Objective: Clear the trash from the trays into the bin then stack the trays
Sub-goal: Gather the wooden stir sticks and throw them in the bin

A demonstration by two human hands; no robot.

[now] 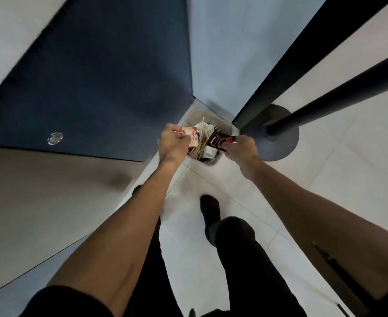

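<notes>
A small grey bin (213, 161) stands on the floor in a corner, holding white paper and several wooden sticks. Directly over it, my left hand (171, 143) grips a cream-and-orange sachet (192, 139) together with a thin stick. My right hand (241, 149) hovers at the bin's right side, closed on a black-and-red sachet (220, 141) and a thin stick. No trays are in view.
A dark blue panel (96, 76) and a beige surface (39, 197) rise on the left. A black table post with a round base (282, 133) stands right of the bin. My dark-trousered legs and shoe (209, 208) are on the white tiled floor.
</notes>
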